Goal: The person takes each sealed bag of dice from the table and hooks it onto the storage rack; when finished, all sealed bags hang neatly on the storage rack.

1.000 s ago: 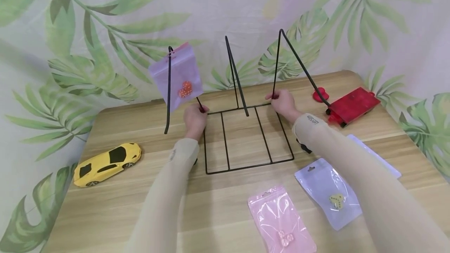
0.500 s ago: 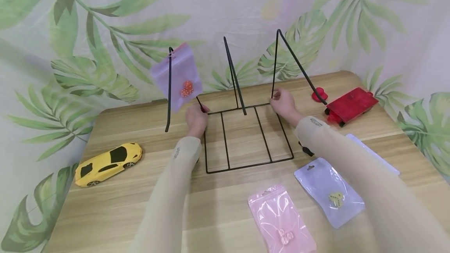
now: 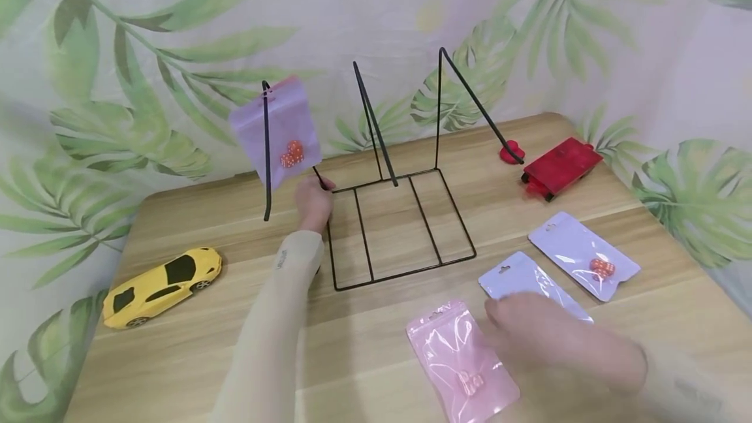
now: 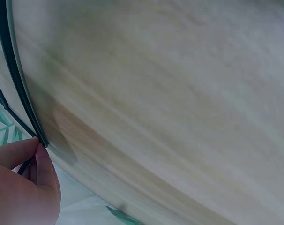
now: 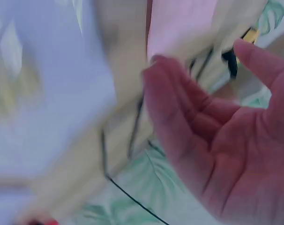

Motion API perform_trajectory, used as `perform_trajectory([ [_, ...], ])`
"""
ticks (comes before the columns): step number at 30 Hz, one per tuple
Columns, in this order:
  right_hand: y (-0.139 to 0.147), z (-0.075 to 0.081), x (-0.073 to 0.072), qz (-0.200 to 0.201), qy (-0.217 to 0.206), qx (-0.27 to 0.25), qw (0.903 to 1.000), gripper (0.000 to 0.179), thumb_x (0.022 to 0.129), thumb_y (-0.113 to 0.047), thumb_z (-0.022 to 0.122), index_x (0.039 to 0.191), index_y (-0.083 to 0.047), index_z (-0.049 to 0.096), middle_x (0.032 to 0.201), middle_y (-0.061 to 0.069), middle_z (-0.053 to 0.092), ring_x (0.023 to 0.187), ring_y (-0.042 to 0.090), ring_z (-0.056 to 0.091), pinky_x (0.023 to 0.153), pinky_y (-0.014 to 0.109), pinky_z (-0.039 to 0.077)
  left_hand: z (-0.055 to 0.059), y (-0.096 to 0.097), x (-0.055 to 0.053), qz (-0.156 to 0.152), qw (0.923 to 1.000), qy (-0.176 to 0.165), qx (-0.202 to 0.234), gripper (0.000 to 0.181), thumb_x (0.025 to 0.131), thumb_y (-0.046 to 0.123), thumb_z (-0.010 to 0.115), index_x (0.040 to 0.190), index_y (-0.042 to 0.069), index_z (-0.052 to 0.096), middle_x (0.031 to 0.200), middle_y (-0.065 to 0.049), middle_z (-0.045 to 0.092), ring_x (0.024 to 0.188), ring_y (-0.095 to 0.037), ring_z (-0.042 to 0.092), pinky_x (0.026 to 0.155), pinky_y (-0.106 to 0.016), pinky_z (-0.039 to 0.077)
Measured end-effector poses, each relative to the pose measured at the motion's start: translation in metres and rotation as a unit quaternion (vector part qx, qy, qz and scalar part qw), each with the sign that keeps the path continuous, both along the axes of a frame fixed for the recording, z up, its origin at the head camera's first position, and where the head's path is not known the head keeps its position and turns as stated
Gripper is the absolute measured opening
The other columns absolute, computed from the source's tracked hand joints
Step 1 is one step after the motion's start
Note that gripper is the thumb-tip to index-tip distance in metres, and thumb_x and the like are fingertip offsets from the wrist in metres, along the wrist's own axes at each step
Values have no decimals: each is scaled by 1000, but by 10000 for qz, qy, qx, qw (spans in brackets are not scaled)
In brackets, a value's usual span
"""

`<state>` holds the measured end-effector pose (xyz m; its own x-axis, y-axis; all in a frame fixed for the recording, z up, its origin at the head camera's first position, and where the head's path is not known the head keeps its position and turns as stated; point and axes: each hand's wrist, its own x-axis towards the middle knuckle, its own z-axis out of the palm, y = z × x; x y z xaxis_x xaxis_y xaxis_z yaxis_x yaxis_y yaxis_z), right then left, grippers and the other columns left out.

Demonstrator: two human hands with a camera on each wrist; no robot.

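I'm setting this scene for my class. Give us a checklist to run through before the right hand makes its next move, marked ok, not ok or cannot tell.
1. Rack steadied: ok; the left hand pinches its wire at the rear left corner.
2. Right hand free: ok; it holds nothing.
3. Purple bag on its hook: ok; it hangs from the rack's left hook.
4. Near blue bag fully in view: not ok; the right hand hides part of it in the head view.
5. Right hand off that bag: cannot tell; the hand is blurred.
6. Pink bag lying on the table: ok.
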<state>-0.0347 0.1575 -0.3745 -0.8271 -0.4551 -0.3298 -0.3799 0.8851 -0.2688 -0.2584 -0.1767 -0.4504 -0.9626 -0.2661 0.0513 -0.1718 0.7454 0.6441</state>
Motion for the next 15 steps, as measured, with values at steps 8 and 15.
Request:
perform_trajectory([
  [8,-21,-41,46,-1232,-217,5,9921,82,74,-55,76,131,-5,46,95,10,62,83,26,63,69,43,54,6,-3,1,83,9996,-244,-123,25,86,-3,52,95,3,74,109,-17,72,105,-35,65,93,-43,52],
  [15,-31,-51,59,-1376,291,-412,9892,111,66,-53,83,151,-7,29,114,12,70,95,27,68,87,42,55,4,0,-1,-46,9992,-300,-271,22,86,-2,56,95,6,74,110,-15,72,108,-35,64,96,-42,51],
])
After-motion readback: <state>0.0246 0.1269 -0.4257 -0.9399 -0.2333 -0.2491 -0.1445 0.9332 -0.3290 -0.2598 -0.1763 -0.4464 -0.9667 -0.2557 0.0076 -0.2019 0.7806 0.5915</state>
